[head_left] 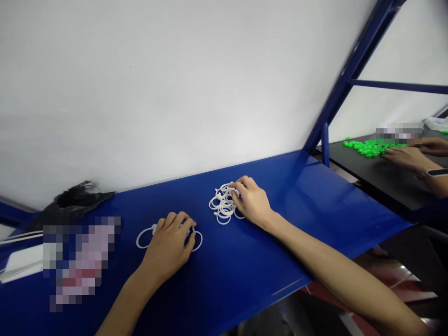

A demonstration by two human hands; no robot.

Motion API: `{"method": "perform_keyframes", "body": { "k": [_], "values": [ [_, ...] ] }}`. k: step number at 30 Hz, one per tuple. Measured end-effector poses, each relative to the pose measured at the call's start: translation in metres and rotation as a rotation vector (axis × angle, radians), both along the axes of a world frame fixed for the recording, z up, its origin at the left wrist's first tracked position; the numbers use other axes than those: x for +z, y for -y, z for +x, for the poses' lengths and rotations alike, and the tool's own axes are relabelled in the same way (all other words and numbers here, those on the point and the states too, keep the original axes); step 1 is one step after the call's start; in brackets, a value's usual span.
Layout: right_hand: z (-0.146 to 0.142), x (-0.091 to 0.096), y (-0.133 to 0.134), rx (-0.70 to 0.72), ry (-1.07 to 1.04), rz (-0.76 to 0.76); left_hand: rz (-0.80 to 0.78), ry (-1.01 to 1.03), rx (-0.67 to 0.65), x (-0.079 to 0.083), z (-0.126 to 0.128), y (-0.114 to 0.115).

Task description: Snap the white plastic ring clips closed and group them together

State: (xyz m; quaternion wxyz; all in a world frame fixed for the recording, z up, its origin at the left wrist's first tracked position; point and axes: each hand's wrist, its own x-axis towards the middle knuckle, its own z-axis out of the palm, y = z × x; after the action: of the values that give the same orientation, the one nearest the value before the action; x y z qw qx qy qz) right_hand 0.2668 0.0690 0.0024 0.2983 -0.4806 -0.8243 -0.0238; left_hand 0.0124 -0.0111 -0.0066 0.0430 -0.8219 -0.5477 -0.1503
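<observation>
On the blue table lies a heap of white plastic rings. My right hand rests on the heap's right side, fingers curled into the rings. Nearer to me, my left hand lies palm down with bent fingers over a few loose white rings; one ring shows at its left and one at its right. Whether either hand truly grips a ring is hidden by the fingers.
A crumpled black bag lies at the table's back left by the white wall. A blue post rises at the right. Beyond it, another person's hands work at green pieces on a black table.
</observation>
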Motion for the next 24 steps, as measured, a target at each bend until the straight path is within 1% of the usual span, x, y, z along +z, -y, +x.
{"method": "perform_keyframes", "body": {
  "k": [2, 5, 8, 10, 13, 17, 21, 23, 24],
  "values": [
    [-0.001, 0.001, 0.002, 0.040, -0.018, 0.003, -0.017, 0.022, -0.005, -0.001, 0.002, -0.001],
    [-0.003, 0.004, 0.008, 0.127, -0.051, 0.007, -0.017, 0.109, -0.030, -0.002, 0.007, -0.002],
    [-0.009, 0.006, 0.020, 0.304, -0.080, -0.006, 0.016, 0.218, -0.055, -0.003, 0.012, 0.000],
    [-0.014, 0.006, 0.030, 0.435, -0.063, -0.040, 0.036, 0.289, -0.079, -0.003, 0.013, 0.002],
    [-0.021, 0.002, 0.041, 0.544, -0.020, -0.103, 0.041, 0.368, -0.092, -0.002, 0.013, 0.004],
    [-0.025, -0.004, 0.044, 0.571, -0.031, -0.188, 0.049, 0.392, -0.099, 0.001, 0.013, 0.005],
    [-0.024, -0.006, 0.043, 0.542, -0.022, -0.214, 0.052, 0.340, -0.119, 0.002, 0.013, 0.004],
    [-0.024, -0.005, 0.044, 0.514, -0.018, -0.214, 0.069, 0.313, -0.088, 0.002, 0.011, 0.004],
    [-0.024, -0.004, 0.044, 0.503, -0.021, -0.217, 0.090, 0.305, -0.034, 0.002, 0.009, 0.003]
  ]
}}
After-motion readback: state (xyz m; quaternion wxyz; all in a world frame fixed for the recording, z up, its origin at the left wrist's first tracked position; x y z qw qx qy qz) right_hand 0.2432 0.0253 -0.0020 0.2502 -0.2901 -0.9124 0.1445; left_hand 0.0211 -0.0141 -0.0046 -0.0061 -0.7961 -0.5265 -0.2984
